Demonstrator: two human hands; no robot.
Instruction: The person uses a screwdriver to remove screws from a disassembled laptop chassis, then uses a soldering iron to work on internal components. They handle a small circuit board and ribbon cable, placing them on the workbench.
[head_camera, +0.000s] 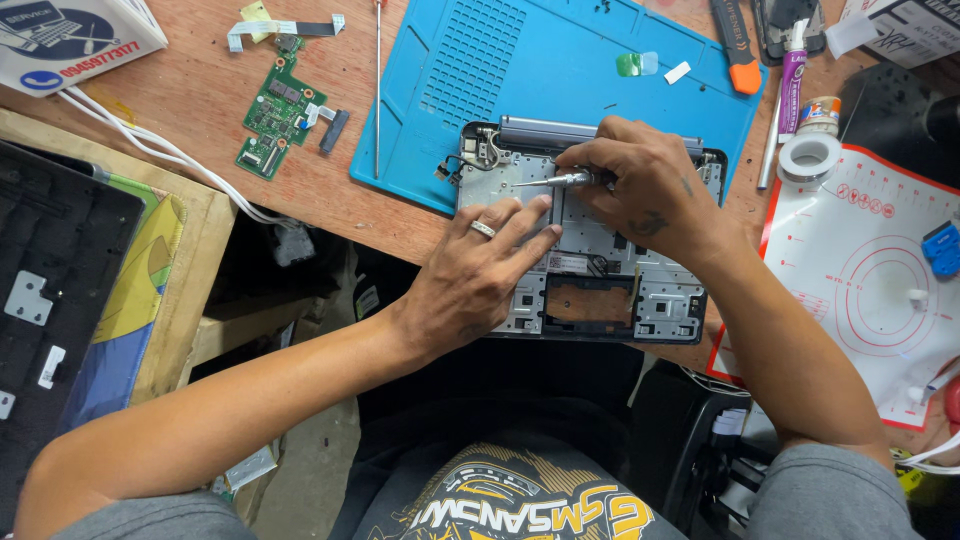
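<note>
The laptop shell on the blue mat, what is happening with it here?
A person works on an opened laptop shell that lies partly on a blue mat. The left hand presses flat on the shell to steady it. The right hand holds a small silver screwdriver, tip pointing toward the hinge corner. A green circuit board lies apart on the wooden table.

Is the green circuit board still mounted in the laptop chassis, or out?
Out: the green circuit board lies on the wooden table, apart from the laptop chassis.

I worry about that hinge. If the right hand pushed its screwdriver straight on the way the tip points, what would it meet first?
Likely the metal hinge bracket at the chassis's corner; the right hand's screwdriver points leftward toward it, though depth is unclear.
</note>
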